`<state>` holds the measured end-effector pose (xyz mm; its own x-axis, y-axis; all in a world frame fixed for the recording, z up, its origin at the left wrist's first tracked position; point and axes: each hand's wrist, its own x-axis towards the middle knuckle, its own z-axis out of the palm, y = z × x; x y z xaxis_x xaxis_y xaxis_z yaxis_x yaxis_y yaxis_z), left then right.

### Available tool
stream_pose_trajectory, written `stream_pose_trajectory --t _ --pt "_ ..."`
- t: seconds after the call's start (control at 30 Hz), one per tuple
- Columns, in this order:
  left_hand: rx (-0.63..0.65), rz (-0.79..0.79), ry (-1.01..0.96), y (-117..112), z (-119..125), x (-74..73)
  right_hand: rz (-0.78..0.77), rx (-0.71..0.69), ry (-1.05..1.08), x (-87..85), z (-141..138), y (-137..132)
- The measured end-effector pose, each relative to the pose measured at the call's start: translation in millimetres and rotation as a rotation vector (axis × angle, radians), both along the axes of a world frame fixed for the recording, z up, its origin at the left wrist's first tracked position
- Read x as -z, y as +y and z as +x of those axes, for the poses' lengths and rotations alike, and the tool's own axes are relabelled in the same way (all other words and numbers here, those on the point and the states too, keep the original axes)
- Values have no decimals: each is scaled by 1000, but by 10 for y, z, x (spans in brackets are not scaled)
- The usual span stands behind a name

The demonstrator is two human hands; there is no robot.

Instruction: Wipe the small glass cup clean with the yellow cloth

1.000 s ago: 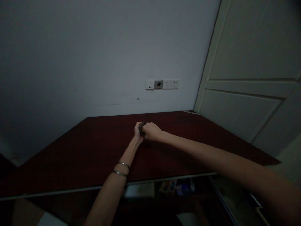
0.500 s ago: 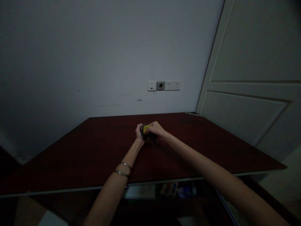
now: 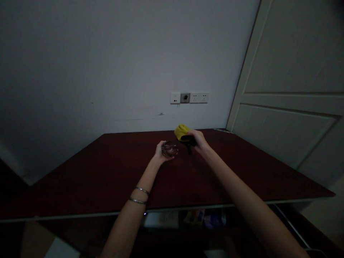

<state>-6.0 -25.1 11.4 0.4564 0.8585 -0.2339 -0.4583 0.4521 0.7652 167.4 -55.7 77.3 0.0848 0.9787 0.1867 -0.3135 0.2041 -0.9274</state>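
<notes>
My left hand (image 3: 160, 154) is wrapped around a clear drinking glass (image 3: 169, 149), whose round mouth is tipped toward me. To its right, my right hand (image 3: 198, 139) grips a yellow and black cloth (image 3: 182, 132). The yellow part bulges out at the left, and a dark part hangs below the fingers. Glass and cloth are apart, both held over the dark red tabletop (image 3: 120, 179). Two metal bangles (image 3: 138, 200) circle my left forearm. The dim light hides the cloth's finer detail.
Behind the tabletop stands a pale wall with a row of sockets (image 3: 199, 98). A white panelled door (image 3: 290, 93) is at the right. Below the table's front edge, a shelf or open drawer holds a white flat item (image 3: 162, 219) and several small packets (image 3: 195, 217).
My right hand has drawn the cloth out of the glass, up and to the right. My left hand still holds the glass, whose mouth now shows. The view has shifted slightly.
</notes>
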Motion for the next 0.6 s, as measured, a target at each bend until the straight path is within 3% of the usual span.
stream_pose_trajectory --t 0.17,0.23,0.37,0.5,0.6 --pt "44 -87 -20 19 -23 16 186 240 -265 307 101 147" --pt "28 -120 -17 7 -8 22 246 236 -354 465 82 172" --pt "-32 -175 62 -20 32 38 392 -2 -413 621 3 146" --pt "-28 -214 53 -9 43 65 438 -299 -381 599 -28 96" --pt "-30 -251 -36 16 47 88 430 -432 -413 595 -41 60"
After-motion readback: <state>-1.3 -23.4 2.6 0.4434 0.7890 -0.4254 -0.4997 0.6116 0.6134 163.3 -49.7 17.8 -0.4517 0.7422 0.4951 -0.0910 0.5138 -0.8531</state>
